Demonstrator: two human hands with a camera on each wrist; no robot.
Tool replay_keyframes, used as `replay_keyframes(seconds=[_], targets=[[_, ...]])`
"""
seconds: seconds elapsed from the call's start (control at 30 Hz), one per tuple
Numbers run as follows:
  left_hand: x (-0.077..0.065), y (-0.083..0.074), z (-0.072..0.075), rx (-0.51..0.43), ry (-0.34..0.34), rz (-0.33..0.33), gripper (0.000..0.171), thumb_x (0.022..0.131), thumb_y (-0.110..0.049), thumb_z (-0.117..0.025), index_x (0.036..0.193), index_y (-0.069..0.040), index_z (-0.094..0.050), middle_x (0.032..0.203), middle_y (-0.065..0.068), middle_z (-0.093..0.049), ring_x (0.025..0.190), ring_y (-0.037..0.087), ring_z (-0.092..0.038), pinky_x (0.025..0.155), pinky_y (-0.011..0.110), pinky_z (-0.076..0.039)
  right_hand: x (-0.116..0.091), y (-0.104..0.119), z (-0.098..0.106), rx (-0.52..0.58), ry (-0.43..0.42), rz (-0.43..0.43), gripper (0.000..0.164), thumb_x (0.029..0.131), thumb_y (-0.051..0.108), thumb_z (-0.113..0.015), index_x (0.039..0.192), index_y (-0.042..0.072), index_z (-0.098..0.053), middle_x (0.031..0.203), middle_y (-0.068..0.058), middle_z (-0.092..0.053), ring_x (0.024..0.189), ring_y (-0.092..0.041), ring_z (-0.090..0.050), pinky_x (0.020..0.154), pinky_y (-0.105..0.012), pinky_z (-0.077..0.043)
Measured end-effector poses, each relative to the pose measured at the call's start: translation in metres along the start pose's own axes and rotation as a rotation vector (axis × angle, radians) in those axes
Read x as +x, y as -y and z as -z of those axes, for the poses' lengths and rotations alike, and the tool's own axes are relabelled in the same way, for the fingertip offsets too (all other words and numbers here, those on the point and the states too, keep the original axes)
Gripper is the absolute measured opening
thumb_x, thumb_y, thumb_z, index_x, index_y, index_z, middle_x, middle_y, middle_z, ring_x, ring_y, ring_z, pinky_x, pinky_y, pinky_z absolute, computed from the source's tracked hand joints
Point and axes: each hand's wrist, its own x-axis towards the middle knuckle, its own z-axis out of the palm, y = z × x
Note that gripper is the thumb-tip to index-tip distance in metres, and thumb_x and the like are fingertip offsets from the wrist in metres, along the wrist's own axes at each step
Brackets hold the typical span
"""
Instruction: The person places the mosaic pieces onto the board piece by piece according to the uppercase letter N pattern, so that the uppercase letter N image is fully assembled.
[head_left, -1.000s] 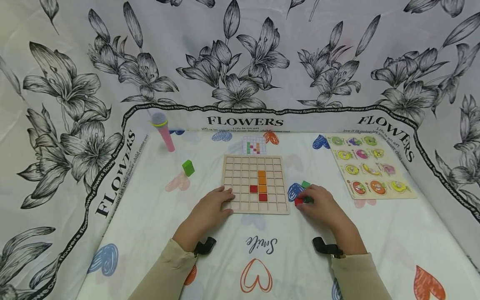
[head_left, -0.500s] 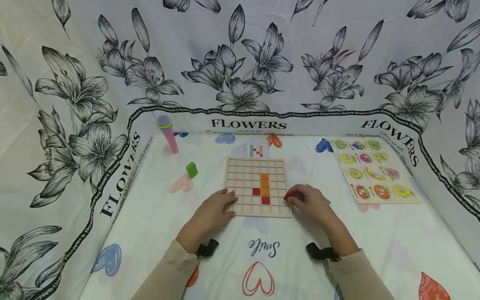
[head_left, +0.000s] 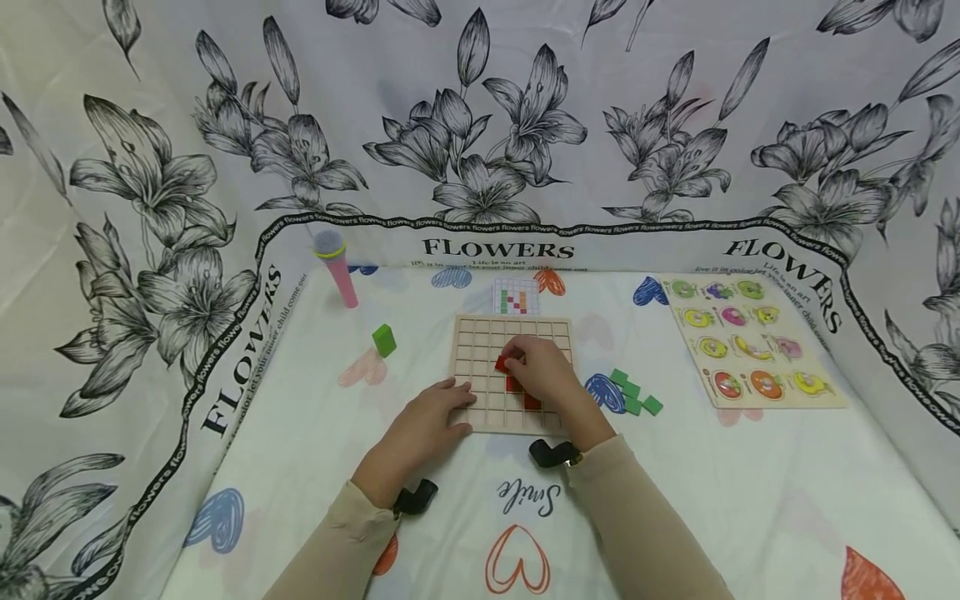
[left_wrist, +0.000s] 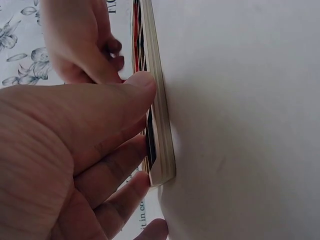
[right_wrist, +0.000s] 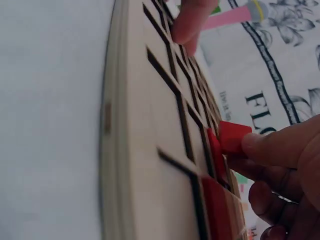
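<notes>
My right hand [head_left: 543, 371] pinches a small red tile [right_wrist: 232, 137] between thumb and fingertips, close over the wooden grid board [head_left: 480, 417]. In the right wrist view the tile is tilted beside a red tile lying in the grid. Two red tiles, one of them [head_left: 532, 402] nearer the front edge, sit in cells in the head view. My right hand hides the orange tiles there. At the board's front left corner rests my left hand [head_left: 431, 417], its thumb [left_wrist: 142, 82] touching the edge and its fingers spread along the side.
Several green tiles [head_left: 632, 390] lie right of the board. Behind it is a small pattern card [head_left: 515, 297]. A green block [head_left: 384, 340] and a pink toy microphone [head_left: 341, 271] stand at the left. A food-picture puzzle board [head_left: 750, 342] lies at the right.
My right hand has picked up the red tile from beside the green tiles and carried it left over the middle of the board. My left hand has stayed at the board's corner.
</notes>
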Motion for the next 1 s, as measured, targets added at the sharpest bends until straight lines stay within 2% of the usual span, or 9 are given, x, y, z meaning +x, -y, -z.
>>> replay_keyframes(seconds=[0.1,0.23,0.37,0.53,0.83,1.0], targets=[[0.0,0.0,0.0,0.013,-0.001,-0.005,0.048,0.096,-0.014,-0.084,0.143,-0.012,-0.072,0.161,0.003,-0.061,0.159,0.031,-0.045,0.127,0.056,-0.042,0.009,0.004,-0.007,-0.002,-0.027,0.009,0.007,0.106,0.02,-0.072,0.112,0.02,-0.077,0.104,0.002,-0.076,0.09,-0.02,-0.064,0.087,-0.04,-0.059],[0.002,0.0,-0.002,0.022,-0.002,-0.016,0.048,0.096,-0.015,-0.083,0.143,-0.012,-0.072,0.161,0.003,-0.061,0.159,0.031,-0.045,0.127,0.056,-0.042,0.011,0.005,-0.01,-0.006,-0.041,0.001,0.005,0.105,0.02,-0.074,0.11,0.021,-0.077,0.101,0.001,-0.075,0.088,-0.021,-0.064,0.085,-0.039,-0.058],[0.002,0.001,-0.002,0.026,-0.008,-0.02,0.048,0.096,-0.015,-0.084,0.143,-0.012,-0.072,0.161,0.003,-0.06,0.159,0.031,-0.045,0.127,0.055,-0.042,0.009,0.006,-0.011,-0.03,-0.027,0.005,0.008,0.104,0.02,-0.076,0.111,0.019,-0.08,0.107,0.0,-0.076,0.098,-0.022,-0.065,0.096,-0.042,-0.059],[0.001,0.002,-0.001,0.022,-0.017,-0.028,0.048,0.095,-0.013,-0.084,0.142,-0.011,-0.073,0.16,0.005,-0.061,0.158,0.032,-0.047,0.126,0.055,-0.043,0.006,0.006,-0.014,-0.083,-0.037,0.061,0.013,0.102,0.019,-0.078,0.112,0.014,-0.084,0.111,-0.003,-0.076,0.11,-0.025,-0.066,0.11,-0.046,-0.055],[0.0,0.003,-0.002,0.005,-0.028,-0.023,0.046,0.094,-0.012,-0.085,0.14,-0.011,-0.074,0.159,0.005,-0.063,0.157,0.032,-0.048,0.125,0.056,-0.044,0.004,0.009,-0.016,-0.129,-0.046,0.075,0.014,0.103,0.018,-0.078,0.114,0.013,-0.085,0.113,-0.004,-0.075,0.113,-0.026,-0.067,0.11,-0.046,-0.056],[0.0,0.003,-0.002,0.004,-0.015,0.0,0.048,0.095,-0.014,-0.085,0.141,-0.014,-0.073,0.16,0.002,-0.062,0.159,0.03,-0.046,0.126,0.056,-0.043,0.003,0.007,-0.005,-0.054,-0.075,0.039,0.02,0.106,0.018,-0.072,0.122,0.013,-0.082,0.116,-0.005,-0.074,0.107,-0.026,-0.065,0.103,-0.045,-0.058]])
